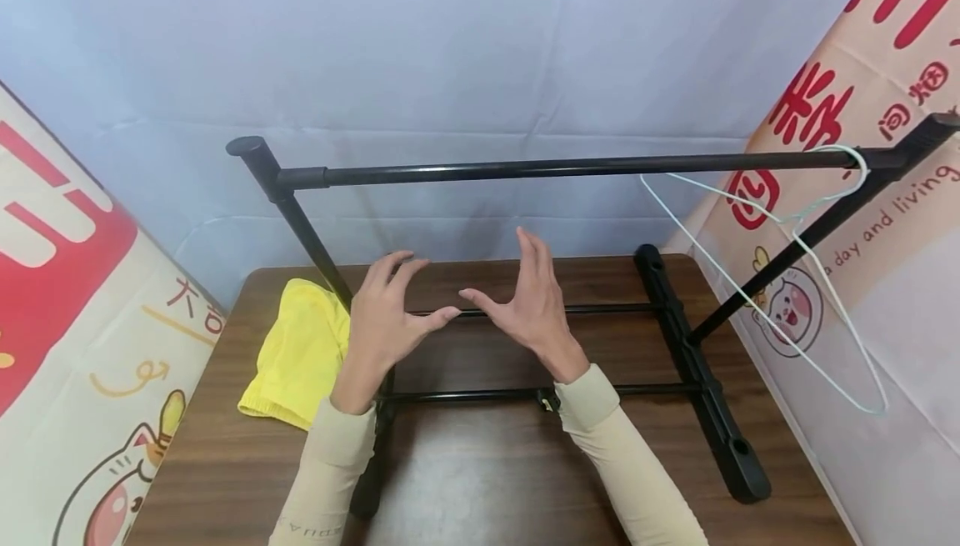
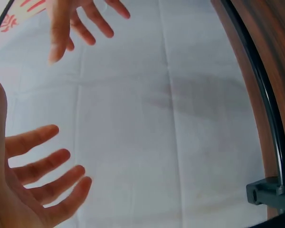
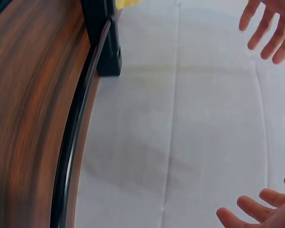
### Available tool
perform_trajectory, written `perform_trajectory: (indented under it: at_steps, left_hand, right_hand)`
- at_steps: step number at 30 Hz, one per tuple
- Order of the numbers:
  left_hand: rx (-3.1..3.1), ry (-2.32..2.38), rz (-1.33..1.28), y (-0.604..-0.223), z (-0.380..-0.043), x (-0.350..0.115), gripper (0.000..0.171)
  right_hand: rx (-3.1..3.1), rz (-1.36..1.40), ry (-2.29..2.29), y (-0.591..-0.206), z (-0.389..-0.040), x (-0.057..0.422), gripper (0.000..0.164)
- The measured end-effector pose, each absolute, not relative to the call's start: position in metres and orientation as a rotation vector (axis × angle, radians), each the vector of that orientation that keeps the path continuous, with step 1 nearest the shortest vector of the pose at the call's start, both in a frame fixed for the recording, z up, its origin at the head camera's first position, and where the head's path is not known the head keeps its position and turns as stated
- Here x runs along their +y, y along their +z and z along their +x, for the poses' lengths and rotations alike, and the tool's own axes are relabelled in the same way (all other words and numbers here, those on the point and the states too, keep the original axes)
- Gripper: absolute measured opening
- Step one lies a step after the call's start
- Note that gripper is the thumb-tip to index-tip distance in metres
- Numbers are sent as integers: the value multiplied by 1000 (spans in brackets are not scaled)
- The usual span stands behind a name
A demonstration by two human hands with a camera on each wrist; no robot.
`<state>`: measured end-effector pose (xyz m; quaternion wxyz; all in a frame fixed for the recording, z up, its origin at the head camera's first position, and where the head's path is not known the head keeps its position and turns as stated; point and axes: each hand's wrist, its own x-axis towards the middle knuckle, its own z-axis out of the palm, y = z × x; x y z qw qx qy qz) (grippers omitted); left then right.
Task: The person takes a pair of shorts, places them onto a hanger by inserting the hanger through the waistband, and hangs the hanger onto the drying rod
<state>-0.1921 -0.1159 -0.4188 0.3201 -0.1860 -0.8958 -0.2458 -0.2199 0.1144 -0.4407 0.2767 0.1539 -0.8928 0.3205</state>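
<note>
Both hands are raised over the base of a black metal garment rack (image 1: 525, 168), below its top bar as seen in the head view. The left hand (image 1: 384, 317) has its thumb and fingers spread and bent a little, with nothing held. Facing it across a gap, the right hand (image 1: 534, 304) extends its fingers upward, thumb pointing toward the left hand; it is also bare of any object. A pale mint wire hanger (image 1: 799, 221) hangs by its hook at the right end of the top bar. Folded yellow fabric (image 1: 296, 354) lies left of the left hand.
The rack stands on a brown wooden table (image 1: 465, 479), two lower crossbars joining its feet, the right foot (image 1: 693, 371) included. A white cloth backdrop (image 1: 420, 46) rises behind. Printed panels flank both sides, and the hanger overlaps the right panel (image 1: 900, 296).
</note>
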Motion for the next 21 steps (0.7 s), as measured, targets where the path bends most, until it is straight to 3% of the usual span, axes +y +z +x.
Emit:
perform_trajectory:
  at_steps: [9, 21]
  left_hand:
    - [-2339, -622, -530, -412, -164, -134, 74]
    - [-2519, -624, -431, -406, -134, -177, 59]
  right_hand:
    - [-2343, 518, 901, -440, -200, 93, 111]
    - [-2315, 604, 1014, -438, -178, 69, 102]
